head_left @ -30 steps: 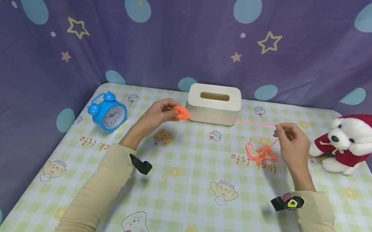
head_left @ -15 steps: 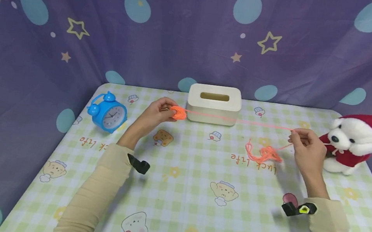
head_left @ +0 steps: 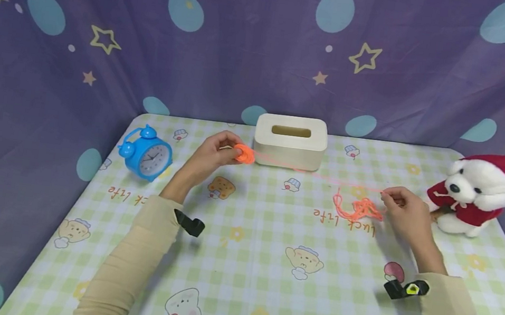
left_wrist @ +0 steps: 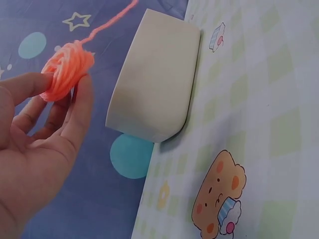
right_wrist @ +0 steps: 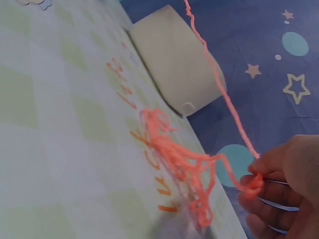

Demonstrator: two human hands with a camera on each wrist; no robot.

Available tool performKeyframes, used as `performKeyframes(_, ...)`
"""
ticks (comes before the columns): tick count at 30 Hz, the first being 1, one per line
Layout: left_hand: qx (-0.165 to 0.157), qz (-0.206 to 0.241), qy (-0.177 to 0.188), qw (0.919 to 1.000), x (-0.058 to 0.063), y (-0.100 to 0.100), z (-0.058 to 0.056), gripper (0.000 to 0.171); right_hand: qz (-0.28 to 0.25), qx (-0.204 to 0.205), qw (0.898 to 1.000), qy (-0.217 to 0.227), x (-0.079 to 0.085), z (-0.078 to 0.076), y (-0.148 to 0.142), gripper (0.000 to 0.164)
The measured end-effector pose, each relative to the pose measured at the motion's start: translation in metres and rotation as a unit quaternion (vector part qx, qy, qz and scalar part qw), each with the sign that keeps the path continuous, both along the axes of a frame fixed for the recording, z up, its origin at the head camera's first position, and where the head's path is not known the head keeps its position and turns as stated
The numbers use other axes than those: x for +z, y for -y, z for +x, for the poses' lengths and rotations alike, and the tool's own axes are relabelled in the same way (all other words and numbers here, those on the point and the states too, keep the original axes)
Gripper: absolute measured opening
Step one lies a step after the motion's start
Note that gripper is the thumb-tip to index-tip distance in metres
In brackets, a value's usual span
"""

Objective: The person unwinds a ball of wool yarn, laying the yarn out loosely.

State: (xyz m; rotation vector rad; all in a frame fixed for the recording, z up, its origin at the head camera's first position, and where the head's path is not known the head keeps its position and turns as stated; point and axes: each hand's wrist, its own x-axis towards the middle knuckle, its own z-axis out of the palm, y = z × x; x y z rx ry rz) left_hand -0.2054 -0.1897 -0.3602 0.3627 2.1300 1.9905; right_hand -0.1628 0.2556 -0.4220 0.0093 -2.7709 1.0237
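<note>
Between thumb and fingers my left hand pinches a small wound bundle of orange yarn, held up in front of the tissue box. A single strand runs from it across to my right hand, sagging slightly. The right thumb and fingertips pinch that strand, with a bit of yarn bunched at the fingers in the right wrist view. A loose tangle of the same yarn lies on the tablecloth just left of the right hand, joined to it by yarn.
A cream tissue box stands at the table's back middle. The blue alarm clock is at the left, and a white plush dog in red hat and clothes sits at the right. A purple curtain hangs behind the checked tablecloth.
My right hand first moved right, drawing the strand out, then came slightly back left and toward me. The strand has gone from straight to slightly slack. The left hand has barely moved.
</note>
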Motion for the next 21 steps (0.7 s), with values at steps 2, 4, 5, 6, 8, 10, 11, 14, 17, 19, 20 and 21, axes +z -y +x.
performKeyframes(2, -0.003, 0.005, -0.002, 1.0, 0.0, -0.001, 0.0, 0.015, 0.012, 0.015, 1.0, 0.009, -0.003, -0.001, 0.0, 0.027)
performKeyframes(4, -0.008, 0.011, -0.001, 0.9999, 0.0, -0.001, 0.0, 0.016, 0.017, 0.031, 0.999, 0.013, -0.006, -0.002, 0.001, 0.026)
performKeyframes(5, -0.01, 0.016, 0.0, 0.9998, 0.0, -0.002, 0.0, 0.017, 0.02, 0.037, 0.999, 0.014, -0.007, -0.002, 0.002, 0.025)
performKeyframes(6, -0.013, 0.02, 0.002, 0.9997, 0.0, -0.003, -0.001, 0.017, 0.02, 0.043, 0.999, 0.015, -0.008, -0.003, 0.003, 0.024)
performKeyframes(8, -0.017, 0.026, 0.006, 0.9995, 0.0, -0.004, -0.001, 0.019, 0.023, 0.051, 0.998, 0.014, -0.008, -0.003, 0.004, 0.023)
performKeyframes(10, -0.02, 0.027, 0.01, 0.9994, 0.0, -0.004, -0.001, 0.021, 0.023, 0.056, 0.998, 0.012, -0.008, -0.003, 0.005, 0.022)
performKeyframes(11, -0.02, 0.027, 0.013, 0.9994, 0.0, -0.005, -0.001, 0.022, 0.021, 0.056, 0.998, 0.012, -0.008, -0.003, 0.006, 0.022)
performKeyframes(14, -0.019, 0.023, 0.019, 0.9994, 0.001, -0.006, 0.0, 0.025, 0.015, 0.052, 0.998, 0.011, -0.006, -0.004, 0.008, 0.023)
performKeyframes(17, -0.017, 0.018, 0.022, 0.9994, 0.002, -0.007, 0.0, 0.023, 0.009, 0.047, 0.999, 0.002, -0.002, -0.005, 0.011, 0.023)
performKeyframes(19, -0.017, 0.016, 0.021, 0.9995, 0.002, -0.008, 0.0, 0.02, 0.006, 0.047, 0.999, -0.01, 0.001, -0.007, 0.016, 0.023)
performKeyframes(20, -0.019, 0.015, 0.019, 0.9995, 0.002, -0.008, 0.0, 0.019, 0.002, 0.049, 0.999, -0.017, 0.002, -0.008, 0.019, 0.023)
performKeyframes(21, -0.022, 0.015, 0.017, 0.9995, 0.002, -0.008, -0.001, 0.018, -0.005, 0.053, 0.998, -0.024, 0.004, -0.008, 0.022, 0.023)
